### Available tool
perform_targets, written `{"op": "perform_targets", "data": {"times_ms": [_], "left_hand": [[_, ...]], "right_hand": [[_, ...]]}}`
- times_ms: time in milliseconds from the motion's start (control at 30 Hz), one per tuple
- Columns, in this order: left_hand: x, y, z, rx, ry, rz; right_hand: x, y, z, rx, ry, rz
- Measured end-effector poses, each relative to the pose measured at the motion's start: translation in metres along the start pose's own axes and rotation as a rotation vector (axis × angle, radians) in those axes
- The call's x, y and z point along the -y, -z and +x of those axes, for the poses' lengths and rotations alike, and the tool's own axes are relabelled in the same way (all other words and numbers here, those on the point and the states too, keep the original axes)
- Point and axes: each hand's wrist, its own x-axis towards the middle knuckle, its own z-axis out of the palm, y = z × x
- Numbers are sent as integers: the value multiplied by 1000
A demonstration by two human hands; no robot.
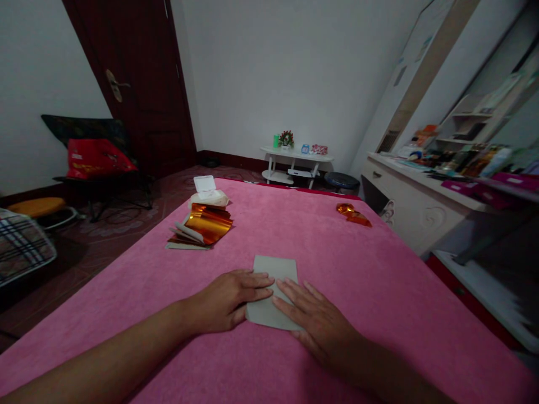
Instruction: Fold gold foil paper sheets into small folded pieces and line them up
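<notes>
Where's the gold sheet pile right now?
Head view: on the left side of the pink table, just nearer than the white box, beyond the left hand; the pile.

Held a grey rectangular sheet (pixel 270 316) flat with left hand (pixel 236 298) and right hand (pixel 315 321) on a pink cloth (pixel 362 286). Showed, farther left, shiny orange sheets (pixel 214 224), an open white box (pixel 205 185); farther right, shiny orange scraps (pixel 359 219); beyond, a white side table (pixel 297 155).
</notes>
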Motion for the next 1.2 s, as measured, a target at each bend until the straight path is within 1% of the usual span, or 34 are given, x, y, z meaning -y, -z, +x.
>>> {"op": "perform_targets", "data": {"times_ms": [167,233,300,400,433,500,600,700,767,833,900,1000,1100,1200], "left_hand": [[-2,1,1,-49,21,-58],[-4,1,3,-81,60,-92],[-6,2,6,-124,133,-121],[-4,0,14,-207,271,-118],[-2,-1,17,-235,317,-109],[3,-4,22,-290,411,-110],[13,-8,30,-379,531,-188],[22,-11,35,-439,596,-237],[25,-11,36,-449,610,-188],[25,-11,35,-442,611,-103],[24,-10,34,-431,621,-33],[25,-7,34,-409,652,10],[31,0,38,-311,667,12],[37,9,45,-210,666,-23]], "right_hand": [[-2,2,0,-16,-10,90],[-4,5,5,-35,-29,187],[-7,9,13,-93,-64,344],[-12,12,29,-220,-194,630],[-15,11,34,-262,-258,699],[-19,9,44,-338,-359,764],[-26,5,57,-425,-426,734],[-30,3,64,-487,-418,549],[-32,2,66,-516,-412,388],[-33,1,68,-519,-438,262],[-35,2,71,-497,-493,196],[-39,6,76,-439,-542,186],[-45,10,81,-376,-547,233],[-49,11,83,-345,-574,289]]}}
